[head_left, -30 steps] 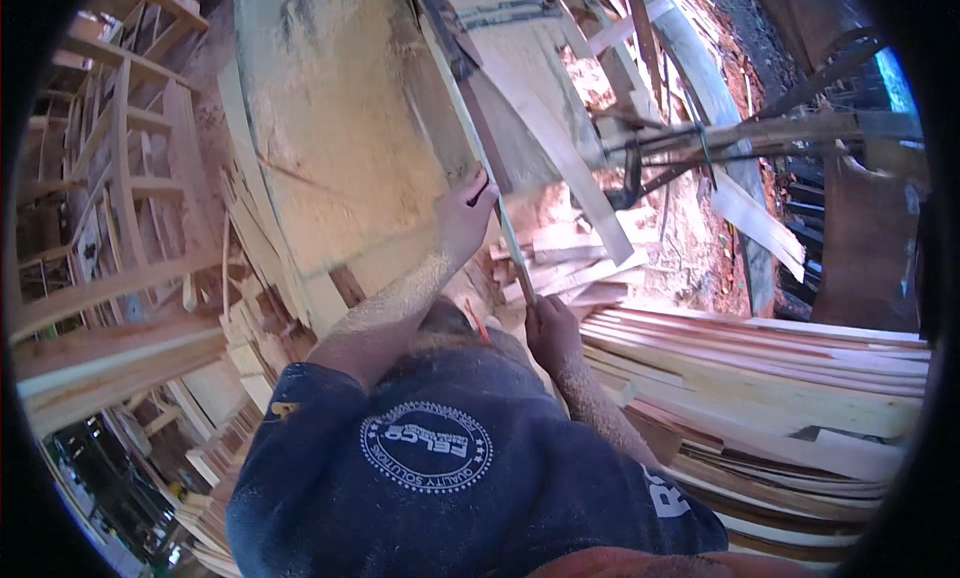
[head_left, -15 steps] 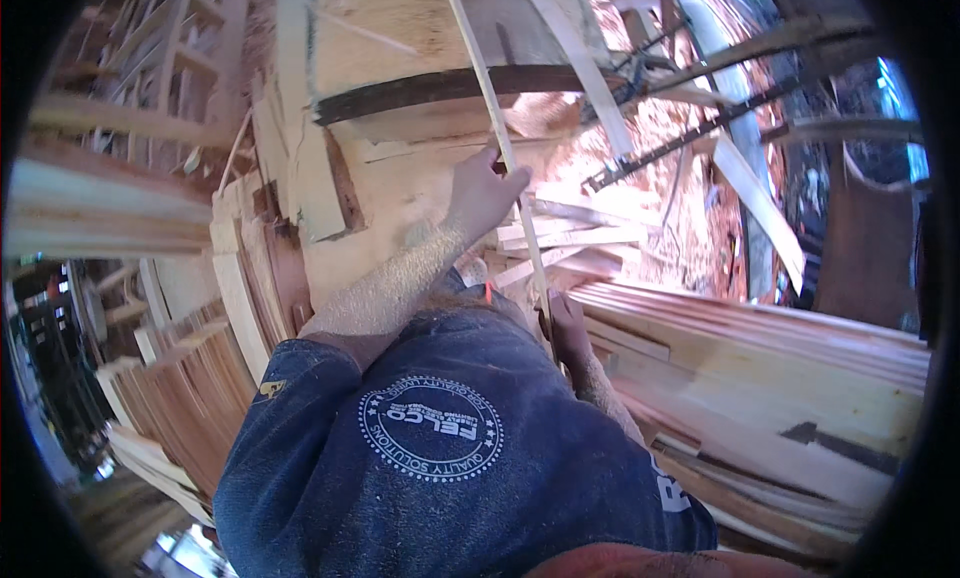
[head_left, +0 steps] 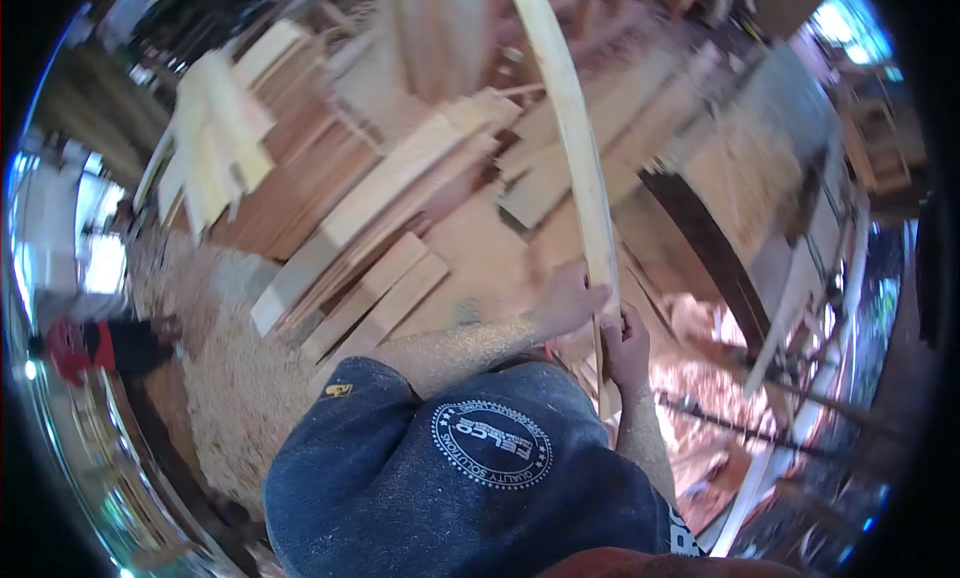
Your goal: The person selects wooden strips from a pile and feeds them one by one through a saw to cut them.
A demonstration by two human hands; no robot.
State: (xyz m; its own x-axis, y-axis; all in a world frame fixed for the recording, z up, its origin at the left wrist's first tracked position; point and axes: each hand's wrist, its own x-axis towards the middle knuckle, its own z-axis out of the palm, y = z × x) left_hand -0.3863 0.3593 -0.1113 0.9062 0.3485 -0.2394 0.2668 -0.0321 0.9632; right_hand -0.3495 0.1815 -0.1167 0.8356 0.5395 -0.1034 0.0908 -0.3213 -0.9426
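Head view, the only one: a long pale board (head_left: 580, 158) lies in both hands, its long axis running from just in front of the person's body to the far edge of the view, tilting left as it goes. Nearly all its length reaches out on the far side of the grip; only a short near end sticks out below. The left hand (head_left: 570, 298) is clamped on the left edge, digits lapping onto the face. The right hand (head_left: 628, 346) is closed on the right edge, slightly lower, and so is nearer to the short end. Whether the board truly bows, I cannot tell, since the lens bends edges.

Left of the board sits a stack of planks (head_left: 405, 183), with short boards (head_left: 400, 288) just beside its near side. Sawdust (head_left: 235, 408) covers the ground at left, near a co-worker (head_left: 68, 350) in red and dark clothing. A dark curved strip (head_left: 705, 243) lies to the right, beside a dusty slab (head_left: 745, 173).
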